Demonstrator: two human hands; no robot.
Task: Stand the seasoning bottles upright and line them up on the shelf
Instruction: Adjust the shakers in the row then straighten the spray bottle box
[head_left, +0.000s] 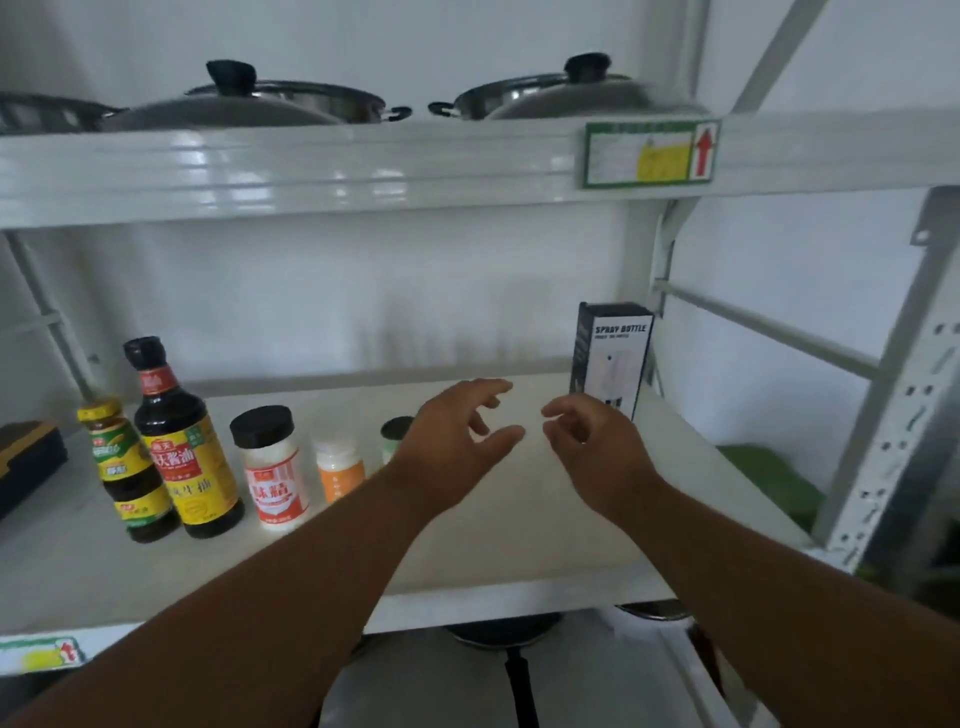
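White metal shelf (519, 519) bearing an upright row, left to right: yellow-capped jar (127, 467), tall soy sauce bottle (182, 441), black-lidded white shaker (272, 467), orange-labelled bottle (340, 470), partly hidden green-labelled jar (395, 434). Spray bottle box (610, 358) at right rear; dark case (26, 457) at left edge.

Five bottles upright in row on shelf (519, 525), left to right: jar (130, 467), soy sauce (182, 441), shaker (270, 467), small bottle (340, 467), capped bottle (396, 434) partly behind left hand (457, 441). Box (610, 358) at right rear, behind right hand (592, 447). Pots (322, 101) on shelf above.
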